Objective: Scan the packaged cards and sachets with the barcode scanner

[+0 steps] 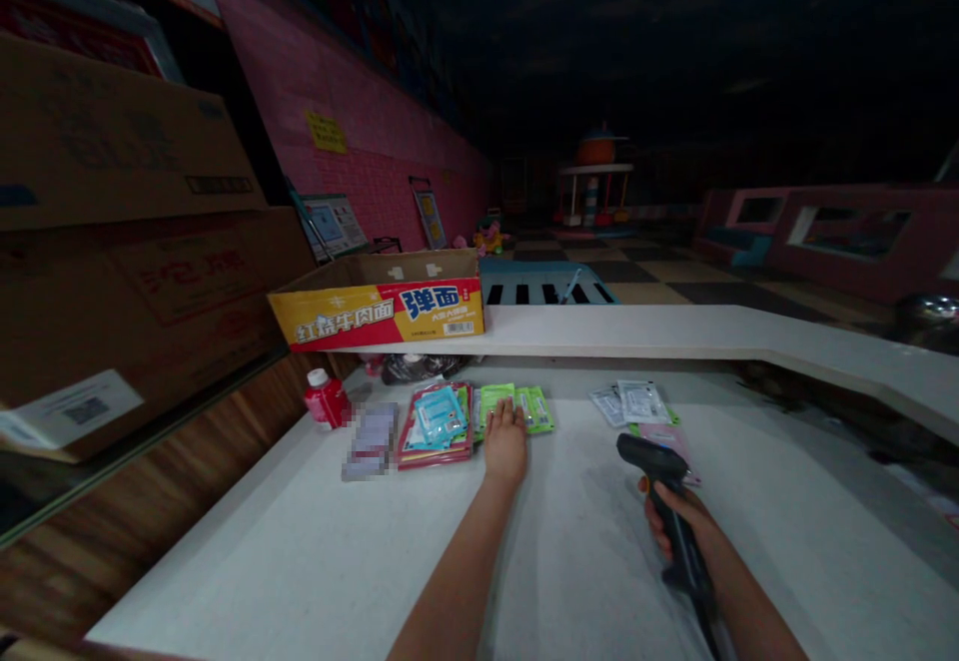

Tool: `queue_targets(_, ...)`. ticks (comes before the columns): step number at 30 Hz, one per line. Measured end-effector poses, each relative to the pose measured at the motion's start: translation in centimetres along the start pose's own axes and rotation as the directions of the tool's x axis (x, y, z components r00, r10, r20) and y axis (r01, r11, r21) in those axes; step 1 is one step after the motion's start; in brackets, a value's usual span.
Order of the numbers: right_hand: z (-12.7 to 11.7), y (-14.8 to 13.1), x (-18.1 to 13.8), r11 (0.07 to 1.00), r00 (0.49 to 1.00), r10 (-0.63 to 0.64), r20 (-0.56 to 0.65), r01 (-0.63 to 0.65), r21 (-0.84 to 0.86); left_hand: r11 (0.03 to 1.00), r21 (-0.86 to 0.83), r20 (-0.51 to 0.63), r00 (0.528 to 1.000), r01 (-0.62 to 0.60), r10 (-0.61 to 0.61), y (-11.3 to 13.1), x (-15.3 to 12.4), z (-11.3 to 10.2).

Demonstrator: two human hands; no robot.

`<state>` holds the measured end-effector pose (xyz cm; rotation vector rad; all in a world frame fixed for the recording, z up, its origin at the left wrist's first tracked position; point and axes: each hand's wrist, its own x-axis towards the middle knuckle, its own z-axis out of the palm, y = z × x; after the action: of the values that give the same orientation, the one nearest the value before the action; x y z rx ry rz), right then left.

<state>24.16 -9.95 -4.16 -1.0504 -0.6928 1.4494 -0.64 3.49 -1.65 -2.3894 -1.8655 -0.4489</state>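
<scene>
- Scanner: near right, above the counter; head points left and far, cable runs down toward the near edge.
- Right hand: fingers curled round the scanner handle, firm wrap.
- Green packets: mid-counter toward the far side, lying flat in an overlapping row; left hand rests palm down on them, fingers nearly together; cannot tell if it pinches any.
- Left of those: blue packets on top of a red pack; then a blurred-out item; then a red bottle with white cap, upright.
- Right of the left hand, well apart: silver packets just beyond the scanner head; pink packet partly behind it.
- Far side: open yellow-red carton on the raised ledge; brown boxes stacked at left.
</scene>
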Motion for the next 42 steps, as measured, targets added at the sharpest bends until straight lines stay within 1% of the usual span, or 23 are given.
queue_targets(3, -0.1, 0.2, 0.0, 1.000, 1.000, -0.009, -0.007, 0.009, -0.002, 0.998, 0.009, -0.016, 0.998, 0.060, -0.060, -0.4, -0.3, 0.1)
queue_targets(5, -0.1, 0.3, 0.0, 1.000, 1.000, -0.015, -0.006, 0.015, -0.002, 0.997, 0.004, -0.023, 0.997, 0.075, -0.075, -0.6, -0.4, 0.1)
queue_targets(9, 0.0, 0.2, 0.0, 1.000, 1.000, -0.026, 0.001, 0.026, -0.006, 0.998, -0.005, -0.034, 0.998, 0.057, -0.057, -0.5, -0.6, 0.0)
queue_targets(13, 0.1, 0.0, 0.0, 1.000, 1.000, -0.025, -0.016, 0.026, 0.006, 1.000, -0.023, -0.074, 0.997, 0.017, -0.019, 0.7, -0.6, -0.3)
queue_targets(15, 0.0, -0.2, 0.0, 0.999, 0.998, -0.042, -0.045, 0.043, 0.021, 0.998, -0.056, -0.092, 0.995, -0.030, 0.024, 1.8, -0.4, -0.3)
queue_targets(18, -0.5, -0.8, 0.0, 0.992, 0.987, -0.103, -0.127, 0.112, 0.064, 0.983, -0.147, -0.087, 0.991, -0.114, 0.102, 3.9, -0.2, -0.1)
queue_targets(20, -1.0, -1.2, -0.1, 0.981, 0.971, -0.138, -0.197, 0.161, 0.104, 0.963, -0.220, -0.063, 0.988, -0.154, 0.144, 5.5, -0.1, 0.3)
queue_targets(23, -1.6, -1.9, -0.3, 0.964, 0.942, -0.155, -0.297, 0.209, 0.162, 0.920, -0.338, -0.017, 0.979, -0.198, 0.204, 8.2, -0.1, 0.9)
queue_targets(27, -1.7, -2.6, -0.7, 0.931, 0.896, -0.179, -0.406, 0.288, 0.225, 0.860, -0.456, 0.042, 0.960, -0.228, 0.277, 11.9, 0.0, 1.8)
queue_targets(29, -1.5, -2.8, -0.7, 0.916, 0.882, -0.183, -0.434, 0.313, 0.250, 0.858, -0.472, 0.075, 0.960, -0.205, 0.271, 13.9, 0.3, 2.2)
queue_targets(31, -1.4, -2.9, -0.7, 0.904, 0.875, -0.184, -0.448, 0.329, 0.272, 0.870, -0.470, 0.096, 0.971, -0.150, 0.219, 15.7, 0.5, 2.5)
queue_targets(33, -1.4, -3.0, -0.7, 0.895, 0.870, -0.185, -0.458, 0.342, 0.287, 0.892, -0.448, 0.115, 0.987, -0.052, 0.115, 17.3, 0.8, 2.8)
queue_targets(35, -1.4, -3.1, -0.7, 0.892, 0.865, -0.187, -0.465, 0.348, 0.289, 0.910, -0.411, 0.149, 0.989, 0.065, -0.003, 18.5, 0.9, 2.8)
queue_targets(38, -1.3, -3.3, -0.7, 0.891, 0.861, -0.190, -0.472, 0.353, 0.284, 0.911, -0.368, 0.223, 0.969, 0.188, -0.110, 19.5, 1.1, 2.6)
queue_targets(40, -1.1, -3.4, -0.8, 0.890, 0.859, -0.190, -0.476, 0.355, 0.286, 0.906, -0.356, 0.262, 0.955, 0.228, -0.138, 19.7, 1.1, 2.4)
queue_targets(42, -1.1, -3.4, -0.8, 0.890, 0.858, -0.186, -0.479, 0.354, 0.288, 0.910, -0.340, 0.285, 0.948, 0.237, -0.140, 19.6, 1.2, 2.2)
